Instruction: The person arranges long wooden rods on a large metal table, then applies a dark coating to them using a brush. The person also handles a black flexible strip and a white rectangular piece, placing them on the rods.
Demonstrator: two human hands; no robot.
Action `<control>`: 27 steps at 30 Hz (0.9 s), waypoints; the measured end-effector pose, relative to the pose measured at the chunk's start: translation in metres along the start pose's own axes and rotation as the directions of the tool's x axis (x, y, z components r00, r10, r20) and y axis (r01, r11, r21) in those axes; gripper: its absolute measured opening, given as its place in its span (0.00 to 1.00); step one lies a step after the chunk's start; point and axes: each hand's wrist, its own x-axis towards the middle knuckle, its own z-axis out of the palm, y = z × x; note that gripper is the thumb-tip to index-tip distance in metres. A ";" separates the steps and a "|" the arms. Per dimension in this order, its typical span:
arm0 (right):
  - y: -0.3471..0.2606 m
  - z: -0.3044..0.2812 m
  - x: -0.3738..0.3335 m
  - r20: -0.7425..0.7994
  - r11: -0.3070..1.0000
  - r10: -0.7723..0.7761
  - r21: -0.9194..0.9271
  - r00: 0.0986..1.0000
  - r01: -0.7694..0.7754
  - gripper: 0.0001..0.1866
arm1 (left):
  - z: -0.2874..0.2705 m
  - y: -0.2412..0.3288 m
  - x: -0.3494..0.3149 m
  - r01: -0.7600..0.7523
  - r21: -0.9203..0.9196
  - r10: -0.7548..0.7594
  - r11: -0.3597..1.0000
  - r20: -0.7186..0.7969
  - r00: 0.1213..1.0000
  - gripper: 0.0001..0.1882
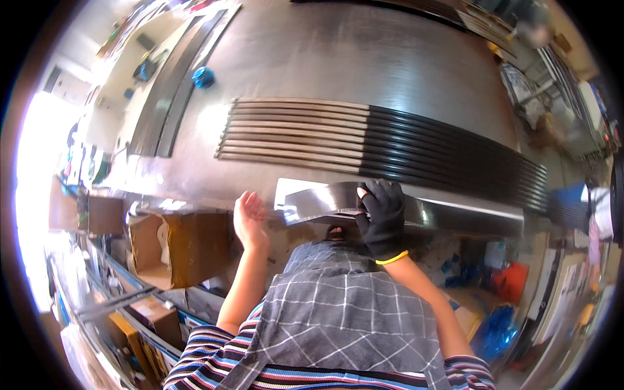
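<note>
My right hand (381,218), in a black glove with bared fingertips and a yellow cuff, is closed on the near edge of a long shiny dark strip (325,199). That strip lies along the table's near edge, its left end jutting toward me. My bare left hand (249,211) is raised just left of the strip's end, fingers apart, touching nothing. A white flat piece (286,189) shows behind the strip's left end. Beyond it a row of several long slim bars (292,133) lies side by side, pale brown at left and glossy black at right.
The broad metal-topped table (305,52) carries a blue roll (203,77) and long dark strips (170,107) at left. An opened cardboard box (185,250) stands below on my left. Blue plastic (497,330) and a red-orange item (511,282) lie low on my right.
</note>
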 end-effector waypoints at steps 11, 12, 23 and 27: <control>0.000 -0.129 0.060 -0.280 0.913 0.201 0.402 0.939 -0.075 0.10 | 0.211 0.002 -0.078 -0.172 0.089 -0.064 0.981 0.987 0.146 0.49; -0.004 -0.140 0.063 -0.305 0.923 0.185 0.381 0.934 -0.058 0.11 | 0.234 0.016 -0.088 -0.196 0.097 -0.092 0.976 0.995 0.034 0.53; -0.035 -0.185 0.015 -0.573 0.997 0.062 0.064 0.817 -0.031 0.25 | 0.310 0.067 -0.144 -0.175 0.032 -0.066 0.984 0.979 -0.195 0.11; -0.001 -0.113 -0.054 -0.036 0.597 0.440 0.758 0.897 -0.263 0.30 | 0.308 0.069 -0.162 0.001 0.002 -0.002 1.000 0.994 -0.111 0.11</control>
